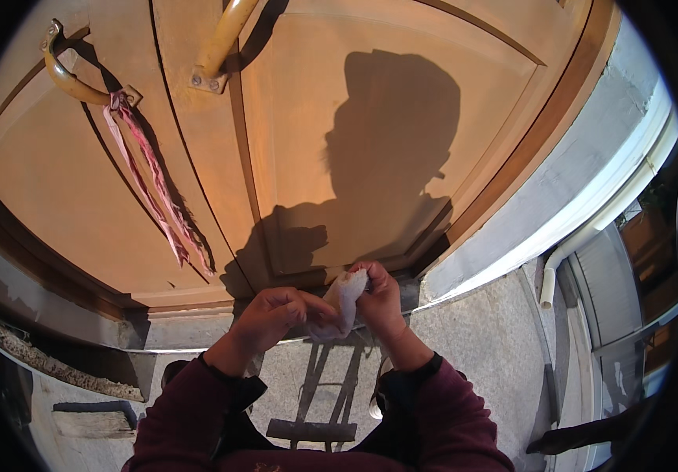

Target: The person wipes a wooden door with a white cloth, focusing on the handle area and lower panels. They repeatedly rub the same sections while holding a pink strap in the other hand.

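Observation:
My left hand (277, 315) is at the left side of a crumpled white cloth (345, 304), which looks thin and soft. Its index finger and thumb reach onto the cloth's near edge and appear to pinch it. With the fingers of my right hand (381, 298), I grip the upper right end of the same cloth. Between the two hands the cloth hangs in a loose fold. Both hands are in front of the foot of a wooden panel door (292, 224), and the left fingertips are partly hidden in the fabric.
Pink cloth strips (147, 171) hang tied to a curved door handle (73, 79); a second handle (221, 44) is beside it. A narrow bar on legs (312, 430) stands between my knees. A wooden block (94, 422) lies at left, and a white downpipe (551, 274) runs at right.

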Available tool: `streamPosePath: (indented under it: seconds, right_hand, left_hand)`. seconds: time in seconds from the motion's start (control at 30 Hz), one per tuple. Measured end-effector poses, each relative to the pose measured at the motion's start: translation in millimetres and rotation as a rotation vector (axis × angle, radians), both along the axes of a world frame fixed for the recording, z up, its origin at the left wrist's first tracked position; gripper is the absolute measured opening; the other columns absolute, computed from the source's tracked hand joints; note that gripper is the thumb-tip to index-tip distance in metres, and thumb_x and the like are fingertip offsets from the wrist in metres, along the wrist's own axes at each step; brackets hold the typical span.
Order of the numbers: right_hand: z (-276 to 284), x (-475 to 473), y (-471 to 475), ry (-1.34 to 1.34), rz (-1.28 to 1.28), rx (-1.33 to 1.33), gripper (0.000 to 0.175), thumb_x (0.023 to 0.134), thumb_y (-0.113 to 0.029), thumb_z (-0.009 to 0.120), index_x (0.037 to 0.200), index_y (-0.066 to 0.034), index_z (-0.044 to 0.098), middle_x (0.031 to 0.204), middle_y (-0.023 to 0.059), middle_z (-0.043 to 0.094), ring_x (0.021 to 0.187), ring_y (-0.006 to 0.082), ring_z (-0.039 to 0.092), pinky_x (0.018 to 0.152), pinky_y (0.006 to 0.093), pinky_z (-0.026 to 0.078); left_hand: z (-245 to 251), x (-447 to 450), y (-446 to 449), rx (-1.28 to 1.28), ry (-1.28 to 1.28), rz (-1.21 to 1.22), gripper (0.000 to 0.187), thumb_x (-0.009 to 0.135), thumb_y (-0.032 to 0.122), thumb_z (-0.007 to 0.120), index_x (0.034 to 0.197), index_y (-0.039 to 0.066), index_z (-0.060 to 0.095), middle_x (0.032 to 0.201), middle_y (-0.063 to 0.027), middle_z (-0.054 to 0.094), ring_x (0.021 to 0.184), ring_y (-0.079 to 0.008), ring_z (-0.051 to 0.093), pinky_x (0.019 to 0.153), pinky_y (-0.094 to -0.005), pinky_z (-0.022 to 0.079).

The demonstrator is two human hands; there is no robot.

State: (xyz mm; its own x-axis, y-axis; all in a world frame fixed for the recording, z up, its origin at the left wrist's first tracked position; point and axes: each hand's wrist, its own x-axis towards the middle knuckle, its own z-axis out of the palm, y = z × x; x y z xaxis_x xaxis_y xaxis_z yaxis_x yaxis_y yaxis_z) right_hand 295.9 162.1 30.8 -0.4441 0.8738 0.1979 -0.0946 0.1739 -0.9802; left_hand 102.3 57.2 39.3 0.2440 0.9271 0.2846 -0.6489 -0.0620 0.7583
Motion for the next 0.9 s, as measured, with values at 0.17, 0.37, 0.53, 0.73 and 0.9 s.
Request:
streamPosePath:
  seconds: [0.17,0.37,0.53,0.73,0.9]
  right_hand:
    - [-5.7,-3.4,-0.3,0.19,0.031,-0.129,0.028,0.081,0.008,0.067,0.101,-0.0091,0.058,0.093,-0.0034,0.06,0.086,0.0066,0.057,0.078,0.0223,0.048]
    - [-15.7,-3.9,-2.9,0.058,0.088,-0.026,0.031,0.078,0.009,0.068,0.099,-0.0103,0.058,0.094,-0.004,0.059,0.088,0.0069,0.055,0.081,0.0237,0.047]
    - [-17.6,-5.0,-8.5,-0.016,0.081,-0.068,0.03,0.075,0.007,0.069,0.098,-0.0095,0.058,0.095,-0.0014,0.061,0.09,0.0083,0.056,0.083,0.0253,0.048]
    - [-4.4,2.1,-6.1,-0.252,0.215,0.197,0.048,0.076,0.007,0.068,0.122,-0.0056,0.064,0.107,0.0093,0.067,0.099,0.017,0.065,0.087,0.0287,0.051]
    - [-8.8,4.8,-4.5,-0.172,0.37,0.132,0.042,0.081,0.006,0.066,0.122,-0.0075,0.066,0.103,0.0071,0.067,0.095,0.0153,0.063,0.088,0.0281,0.049]
  left_hand:
    - [-3.9,15.0,5.6,-0.114,0.176,0.179,0.039,0.091,0.001,0.059,0.127,0.006,0.048,0.114,-0.0113,0.057,0.098,-0.0219,0.063,0.086,-0.0371,0.052]
    - [-2.1,24.3,10.8,0.132,0.692,0.618,0.053,0.08,-0.006,0.067,0.13,0.004,0.053,0.13,-0.0105,0.044,0.097,-0.0172,0.057,0.086,-0.0323,0.05]
    - [2.1,25.0,11.6,0.451,0.978,0.738,0.046,0.07,-0.002,0.075,0.114,0.006,0.065,0.128,-0.0118,0.049,0.102,-0.023,0.056,0.088,-0.0342,0.047]
    - [-1.3,13.3,14.0,0.569,1.069,0.763,0.034,0.065,0.0,0.076,0.097,0.004,0.066,0.109,-0.011,0.062,0.105,-0.0316,0.056,0.092,-0.0398,0.044]
    - [-3.5,3.5,12.9,0.38,0.86,0.64,0.018,0.067,0.002,0.065,0.084,0.002,0.058,0.102,-0.0108,0.064,0.103,-0.0292,0.056,0.093,-0.0388,0.043]
